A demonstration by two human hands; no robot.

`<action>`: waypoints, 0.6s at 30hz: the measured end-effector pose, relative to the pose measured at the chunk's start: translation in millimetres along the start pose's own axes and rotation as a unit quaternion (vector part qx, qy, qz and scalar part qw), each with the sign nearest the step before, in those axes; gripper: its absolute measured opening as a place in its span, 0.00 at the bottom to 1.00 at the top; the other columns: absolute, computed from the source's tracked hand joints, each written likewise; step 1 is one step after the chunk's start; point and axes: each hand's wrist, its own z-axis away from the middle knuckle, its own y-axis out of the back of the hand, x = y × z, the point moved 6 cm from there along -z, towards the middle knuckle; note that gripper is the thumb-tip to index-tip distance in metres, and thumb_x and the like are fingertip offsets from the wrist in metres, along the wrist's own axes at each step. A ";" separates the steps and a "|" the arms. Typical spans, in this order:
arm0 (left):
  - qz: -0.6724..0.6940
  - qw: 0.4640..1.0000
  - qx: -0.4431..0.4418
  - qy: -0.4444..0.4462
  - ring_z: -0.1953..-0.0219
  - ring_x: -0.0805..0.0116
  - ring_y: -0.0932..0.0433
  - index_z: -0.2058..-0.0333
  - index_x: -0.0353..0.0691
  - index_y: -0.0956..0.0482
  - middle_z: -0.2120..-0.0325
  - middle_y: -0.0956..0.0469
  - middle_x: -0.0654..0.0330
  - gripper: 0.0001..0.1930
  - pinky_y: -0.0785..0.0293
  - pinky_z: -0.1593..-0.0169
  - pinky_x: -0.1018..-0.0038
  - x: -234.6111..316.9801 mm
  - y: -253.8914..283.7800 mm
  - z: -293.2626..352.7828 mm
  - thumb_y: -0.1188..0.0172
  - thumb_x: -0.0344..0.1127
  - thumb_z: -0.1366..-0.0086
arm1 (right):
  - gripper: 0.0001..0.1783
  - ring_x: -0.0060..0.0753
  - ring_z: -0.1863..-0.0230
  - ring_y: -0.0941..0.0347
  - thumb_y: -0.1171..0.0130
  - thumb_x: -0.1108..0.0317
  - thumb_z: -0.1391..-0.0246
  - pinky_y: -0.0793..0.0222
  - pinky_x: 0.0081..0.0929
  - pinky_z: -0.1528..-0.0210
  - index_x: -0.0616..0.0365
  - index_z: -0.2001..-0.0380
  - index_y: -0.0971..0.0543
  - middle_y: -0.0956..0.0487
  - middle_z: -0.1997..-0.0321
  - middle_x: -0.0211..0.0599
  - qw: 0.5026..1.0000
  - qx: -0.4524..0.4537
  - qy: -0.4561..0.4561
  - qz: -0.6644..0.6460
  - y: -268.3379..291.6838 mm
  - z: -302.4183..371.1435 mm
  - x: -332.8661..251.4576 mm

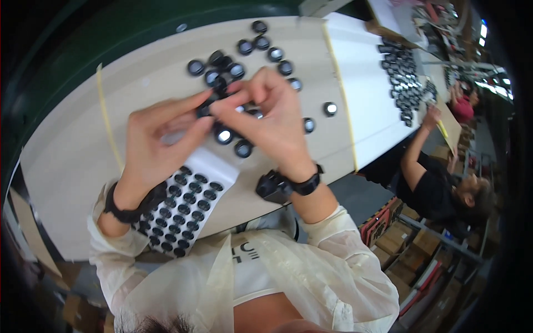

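Note:
Over the table, my left hand [158,136] pinches a small black round cap [204,107] between thumb and fingers. My right hand [269,119] meets it there, thumb and fingertips closed together at the cap; whatever they grip is too small and blurred to make out. Several black caps with shiny pale tops lie loose around and beyond my hands, among them one cap [224,135] just below my fingertips and another [330,109] farther right. Partly under my left wrist lies a white sheet [222,169] bearing rows of round black stickers [189,198].
Yellow tape strips [340,83] cross the pale table [288,166]. On the white surface at the right stands a large group of black caps [402,83]. Beyond it a co-worker in black [427,172] holds a brown board [448,130]. Cardboard boxes [394,238] fill shelves at the right.

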 end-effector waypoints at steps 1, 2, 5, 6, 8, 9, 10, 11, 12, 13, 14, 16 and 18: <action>0.011 1.000 -0.008 -0.018 0.66 0.76 0.21 0.51 0.36 0.22 0.68 0.21 0.59 0.20 0.24 0.59 0.82 2.8 -1.4 -0.8 0.39 0.19 0.45 | 0.25 0.24 0.60 0.26 0.29 0.77 0.61 0.32 0.25 0.52 0.52 0.79 0.40 0.20 0.76 0.36 1.000 -0.001 -0.005 -0.011 -1.9 -0.1 0.2; 0.011 1.000 0.007 0.002 0.65 0.77 0.21 0.52 0.34 0.22 0.67 0.21 0.58 0.19 0.24 0.59 0.82 2.8 0.8 -0.5 0.40 0.18 0.44 | 0.25 0.24 0.60 0.26 0.29 0.77 0.61 0.32 0.25 0.52 0.52 0.79 0.40 0.20 0.76 0.36 1.000 0.010 0.006 0.005 -1.9 -0.8 -2.0; 0.022 0.999 0.018 0.018 0.64 0.76 0.22 0.53 0.31 0.22 0.66 0.21 0.57 0.17 0.25 0.59 0.83 3.0 3.8 1.2 0.40 0.18 0.43 | 0.24 0.23 0.61 0.25 0.27 0.74 0.62 0.30 0.24 0.57 0.54 0.78 0.39 0.21 0.75 0.36 0.999 0.026 0.018 -0.017 -5.6 4.1 -6.9; 0.026 0.999 0.027 0.020 0.64 0.76 0.22 0.53 0.30 0.22 0.65 0.21 0.57 0.16 0.25 0.59 0.83 2.3 5.6 2.3 0.40 0.18 0.43 | 0.23 0.24 0.61 0.24 0.27 0.74 0.62 0.30 0.23 0.58 0.55 0.77 0.37 0.21 0.74 0.35 0.999 0.040 0.023 0.020 -3.9 6.1 -12.3; 0.033 0.999 0.022 0.019 0.64 0.76 0.22 0.54 0.29 0.22 0.65 0.21 0.56 0.16 0.25 0.59 0.83 3.3 6.3 4.6 0.40 0.19 0.42 | 0.22 0.25 0.62 0.23 0.27 0.73 0.63 0.29 0.22 0.59 0.58 0.73 0.34 0.22 0.71 0.34 0.993 0.071 0.029 0.094 -0.1 10.1 -20.7; 0.015 0.999 0.019 0.022 0.63 0.75 0.22 0.54 0.28 0.23 0.64 0.21 0.56 0.16 0.25 0.59 0.82 5.4 6.5 4.8 0.41 0.18 0.42 | 0.22 0.25 0.62 0.23 0.27 0.73 0.63 0.29 0.22 0.59 0.58 0.73 0.34 0.22 0.71 0.34 0.991 0.087 0.028 0.098 2.0 12.3 -21.5; 0.000 1.000 0.013 0.021 0.63 0.75 0.22 0.54 0.28 0.23 0.63 0.21 0.56 0.16 0.25 0.58 0.82 8.0 4.4 3.4 0.41 0.18 0.42 | 0.21 0.27 0.62 0.23 0.27 0.72 0.63 0.29 0.23 0.59 0.60 0.72 0.32 0.23 0.69 0.35 0.992 0.091 0.050 0.068 5.2 14.5 -24.2; -0.014 1.000 0.002 0.020 0.63 0.75 0.22 0.54 0.27 0.23 0.63 0.21 0.55 0.16 0.25 0.58 0.82 9.4 2.0 2.4 0.41 0.18 0.42 | 0.20 0.28 0.61 0.23 0.27 0.72 0.63 0.29 0.23 0.58 0.62 0.70 0.30 0.23 0.67 0.35 0.992 0.099 0.073 0.040 9.3 17.8 -25.8; -0.020 0.999 -0.011 0.027 0.61 0.73 0.23 0.54 0.26 0.24 0.61 0.22 0.54 0.16 0.25 0.57 0.81 6.3 3.0 3.8 0.41 0.18 0.42 | 0.20 0.30 0.61 0.23 0.28 0.71 0.63 0.29 0.24 0.58 0.63 0.68 0.28 0.24 0.65 0.36 0.989 0.110 0.096 0.015 14.3 22.1 -25.3; -0.020 0.999 -0.033 0.028 0.60 0.72 0.23 0.53 0.25 0.24 0.59 0.22 0.53 0.16 0.25 0.56 0.80 3.2 1.1 3.7 0.42 0.18 0.42 | 0.19 0.32 0.60 0.24 0.29 0.70 0.63 0.30 0.25 0.57 0.64 0.67 0.26 0.25 0.63 0.37 0.985 0.094 0.140 0.024 14.9 26.8 -23.1; -0.039 0.997 -0.039 0.044 0.59 0.71 0.23 0.53 0.25 0.25 0.58 0.23 0.52 0.16 0.25 0.55 0.79 6.9 4.1 8.7 0.42 0.18 0.41 | 0.18 0.35 0.59 0.25 0.30 0.69 0.62 0.30 0.26 0.56 0.65 0.67 0.24 0.25 0.60 0.38 0.980 0.074 0.182 0.028 11.2 33.8 -23.9; -0.042 0.994 -0.061 0.077 0.58 0.68 0.23 0.52 0.24 0.26 0.56 0.23 0.51 0.16 0.26 0.53 0.77 4.9 4.1 17.2 0.43 0.20 0.40 | 0.14 0.37 0.57 0.26 0.33 0.69 0.60 0.31 0.29 0.55 0.64 0.68 0.21 0.26 0.58 0.40 0.991 0.029 0.115 -0.056 11.1 48.5 -24.2; 0.000 0.994 -0.054 0.094 0.59 0.67 0.22 0.54 0.25 0.24 0.57 0.23 0.50 0.16 0.25 0.54 0.77 7.3 6.0 21.2 0.40 0.21 0.42 | 0.13 0.38 0.57 0.26 0.36 0.70 0.58 0.31 0.28 0.56 0.65 0.68 0.23 0.25 0.59 0.40 0.985 0.047 0.127 -0.109 13.7 65.6 -32.3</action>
